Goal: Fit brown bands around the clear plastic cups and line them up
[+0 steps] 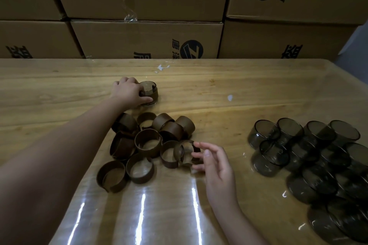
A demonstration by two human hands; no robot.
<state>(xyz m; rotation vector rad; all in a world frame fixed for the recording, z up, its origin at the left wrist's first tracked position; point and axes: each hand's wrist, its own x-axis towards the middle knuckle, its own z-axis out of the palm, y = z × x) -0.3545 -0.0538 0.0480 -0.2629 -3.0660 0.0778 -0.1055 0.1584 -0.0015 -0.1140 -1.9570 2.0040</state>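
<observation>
A pile of several loose brown bands [148, 143] lies in the middle of the wooden table [249, 93]. Several clear smoky cups [310, 157] are heaped at the right. One cup with a brown band around it [150, 93] stands upright on the table beyond the pile. My left hand [127, 92] is stretched out and grips that banded cup from its left side. My right hand [214, 162] hovers at the pile's right edge with fingers spread, its fingertips touching a brown band [186, 152] without closing on it.
Stacked cardboard boxes [147, 40] with black print form a wall right behind the table's far edge. A shiny clear sheet covers the tabletop and reflects light strips near me. Small white scraps [162, 68] lie near the far edge.
</observation>
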